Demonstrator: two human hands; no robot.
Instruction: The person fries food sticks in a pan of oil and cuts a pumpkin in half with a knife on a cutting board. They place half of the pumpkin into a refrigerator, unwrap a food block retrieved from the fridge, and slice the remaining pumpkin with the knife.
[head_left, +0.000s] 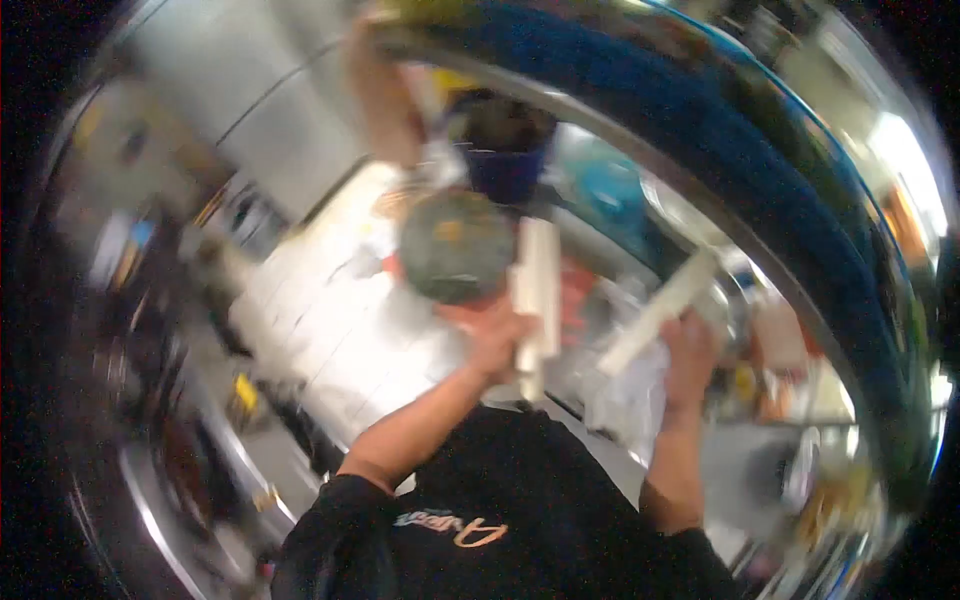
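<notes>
My left hand is closed around several long pale sticks, held upright side by side in front of my chest. To the right, my right hand has its fingers curled at a single long pale stick that lies at a slant. Motion blur hides the exact grip and what kind of sticks they are. Below this stick hangs crumpled clear plastic, close to my right wrist. A round dark green thing sits just left of the upright sticks, above something red.
A dark blue bucket stands farther ahead, with a rounded teal thing right of it. White tiles cover the floor at left. A metal edge crosses the upper right. Blurred items crowd the right side.
</notes>
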